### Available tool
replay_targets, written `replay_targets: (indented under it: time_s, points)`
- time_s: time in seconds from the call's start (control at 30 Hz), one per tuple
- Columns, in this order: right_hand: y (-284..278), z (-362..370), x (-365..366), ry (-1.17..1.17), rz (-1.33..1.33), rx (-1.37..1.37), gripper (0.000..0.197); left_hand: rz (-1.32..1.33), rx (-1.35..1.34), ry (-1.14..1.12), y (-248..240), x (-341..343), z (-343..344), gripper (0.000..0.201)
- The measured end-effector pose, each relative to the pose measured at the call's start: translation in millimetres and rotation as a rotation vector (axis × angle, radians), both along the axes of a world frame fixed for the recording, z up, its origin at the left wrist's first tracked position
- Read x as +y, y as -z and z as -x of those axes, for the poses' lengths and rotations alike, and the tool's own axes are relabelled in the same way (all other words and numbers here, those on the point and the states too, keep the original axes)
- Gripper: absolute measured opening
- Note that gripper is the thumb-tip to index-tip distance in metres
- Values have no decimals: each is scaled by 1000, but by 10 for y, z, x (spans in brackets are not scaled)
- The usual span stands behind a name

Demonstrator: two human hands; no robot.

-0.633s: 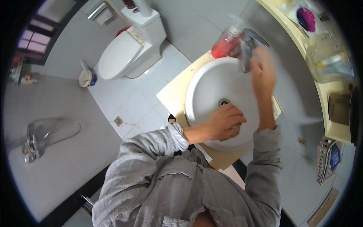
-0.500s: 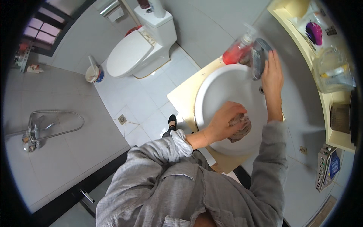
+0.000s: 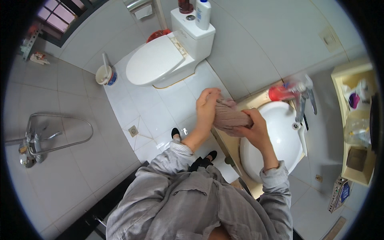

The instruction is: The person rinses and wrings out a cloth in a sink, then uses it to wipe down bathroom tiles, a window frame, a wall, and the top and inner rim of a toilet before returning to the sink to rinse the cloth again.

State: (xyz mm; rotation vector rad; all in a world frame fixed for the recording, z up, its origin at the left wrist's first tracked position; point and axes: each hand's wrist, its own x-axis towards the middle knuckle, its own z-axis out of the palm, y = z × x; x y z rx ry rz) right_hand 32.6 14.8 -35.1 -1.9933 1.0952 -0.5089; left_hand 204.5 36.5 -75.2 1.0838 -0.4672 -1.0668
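Note:
A pinkish-brown cloth [image 3: 230, 116] is twisted between both my hands, held above the left edge of the white sink [image 3: 280, 136]. My left hand [image 3: 208, 106] grips its far end, over the floor beside the sink counter. My right hand [image 3: 256, 130] grips the near end, over the basin's left rim. The cloth is bunched into a thick roll between them. The chrome tap [image 3: 304, 102] stands at the back of the basin.
A red bottle [image 3: 282, 93] lies next to the tap. A white toilet [image 3: 164, 60] with a closed lid stands to the left, a small bucket [image 3: 106, 75] beside it. A shelf [image 3: 356, 120] with items hangs at right. A wall-mounted chrome fixture [image 3: 36, 138] is at far left.
Both hands have lifted out of the basin with the cloth and now twist it above the sink's left edge. My right hand has left the tap area. The view has shifted.

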Motion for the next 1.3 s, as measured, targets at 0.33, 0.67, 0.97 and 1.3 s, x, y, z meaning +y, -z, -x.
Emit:
replay_targets:
  time_s: [0.33,0.67,0.97,1.3]
  points:
    - [271,-1880,-613,-8,-307,-337,23,-287,-227,501,447,370,-2075,31]
    - [741,-2830,-1206,-416,99,105,36,-296,-637,-12,466,-187,-3157,8]
    - [894,-3547,-2019,-142,-103,23,32,-304,-728,-148,395,-1171,-3812,8]
    - [1884,-3755,-2229,-41,-76,-67,46,-263,-1432,52,1418,-1631,-4000,28]
